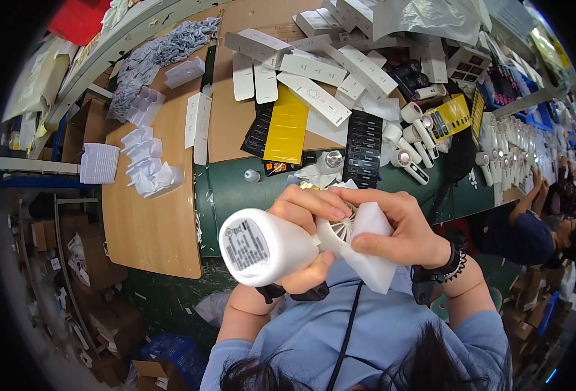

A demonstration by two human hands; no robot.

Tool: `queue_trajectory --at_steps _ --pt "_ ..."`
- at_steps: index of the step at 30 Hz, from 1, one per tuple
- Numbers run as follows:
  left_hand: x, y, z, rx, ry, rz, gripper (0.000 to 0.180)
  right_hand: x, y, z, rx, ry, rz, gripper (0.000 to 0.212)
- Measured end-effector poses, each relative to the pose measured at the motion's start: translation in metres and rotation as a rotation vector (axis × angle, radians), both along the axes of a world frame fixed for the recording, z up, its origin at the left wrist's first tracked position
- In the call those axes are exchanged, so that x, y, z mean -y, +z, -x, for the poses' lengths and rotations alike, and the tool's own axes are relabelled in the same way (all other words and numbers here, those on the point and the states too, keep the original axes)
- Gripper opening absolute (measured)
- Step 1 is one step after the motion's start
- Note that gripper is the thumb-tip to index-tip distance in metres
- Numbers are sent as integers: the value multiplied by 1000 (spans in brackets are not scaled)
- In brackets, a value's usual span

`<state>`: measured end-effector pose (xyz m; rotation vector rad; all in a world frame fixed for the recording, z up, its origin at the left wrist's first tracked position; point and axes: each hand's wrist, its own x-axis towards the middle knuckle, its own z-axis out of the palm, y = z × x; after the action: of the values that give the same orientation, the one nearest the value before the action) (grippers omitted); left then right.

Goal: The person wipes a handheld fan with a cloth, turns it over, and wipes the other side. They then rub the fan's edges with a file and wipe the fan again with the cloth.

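Note:
My left hand (306, 207) is wrapped round a white handheld fan (289, 242), its base with a grey printed label turned to the upper left. The fan's round ribbed grille (345, 228) shows between my two hands. Against that head end, my right hand (402, 228) pinches a soft white piece that looks like a foam sheet or pouch (378, 264), thumb on top and fingers behind. It partly covers the fan's head. Just beyond my hands, a small clear bottle (330, 161) stands on the green table.
Long white boxes (314, 99) lie piled at the back. Yellow sticker sheets (285, 127) and black sheets (363, 146) are in front of them. More white fans (413, 153) lie to the right. White trays (148, 163) and grey cords (164, 55) sit left. A co-worker (522, 231) is at right.

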<state>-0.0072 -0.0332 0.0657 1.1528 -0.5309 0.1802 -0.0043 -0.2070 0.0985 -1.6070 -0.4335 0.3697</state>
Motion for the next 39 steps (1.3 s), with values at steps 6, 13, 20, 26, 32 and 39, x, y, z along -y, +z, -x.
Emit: queue_trajectory --at_steps 6,13,20,26,32,39 --pt "-6 6 -4 -40 -18 13 38 0 5 -7 45 108 80 59" --pt "-4 -3 -6 -167 -185 228 33 4 -2 -7 68 103 72 58" --pt "-6 -3 -3 -65 -125 78 35 -2 8 -4 36 52 128 59" --pt "-7 -8 -6 -139 -185 166 34 3 -3 -5 -11 96 56 57" --pt "-3 -7 -5 -240 -225 323 33 6 -3 -1 -17 82 50 55" --pt "-4 -5 -7 -93 -164 103 34 2 5 -5 -53 69 138 55"
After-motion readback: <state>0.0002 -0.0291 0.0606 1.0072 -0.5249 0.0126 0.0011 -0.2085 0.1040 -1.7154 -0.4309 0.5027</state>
